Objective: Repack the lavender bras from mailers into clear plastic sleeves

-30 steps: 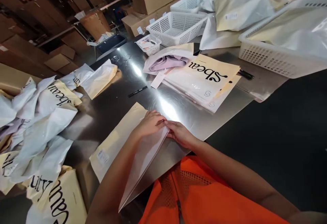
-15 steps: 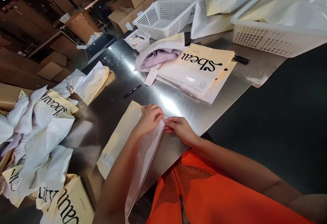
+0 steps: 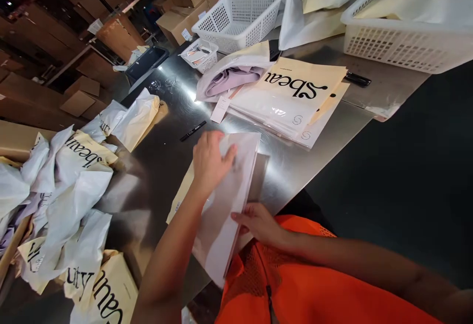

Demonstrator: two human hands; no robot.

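Note:
A flat white plastic mailing bag [image 3: 244, 159] lies tilted over the near part of the metal table. My left hand [image 3: 212, 161] rests on its far end, thumb stretched out and apart from the fingers. Lower on the bag's right edge, my right hand [image 3: 256, 223] pinches it between thumb and fingers. A cream part [image 3: 183, 191] shows beyond my left forearm; whether it belongs to the same bag cannot be told. Just past my left hand lies a black marker [image 3: 192, 131].
Printed mailing bags [image 3: 291, 97] are stacked farther up the metal table [image 3: 148, 166]. A bag with lilac cloth [image 3: 234, 78] overlaps them, beside a paper tag [image 3: 220, 109]. Filled bags [image 3: 79, 191] pile at left. White baskets [image 3: 236, 18] stand at the back.
The bag has turned and moved right, showing its white face. My left hand has loosened its pinch and spread over the bag; my right hand has slid down along the edge.

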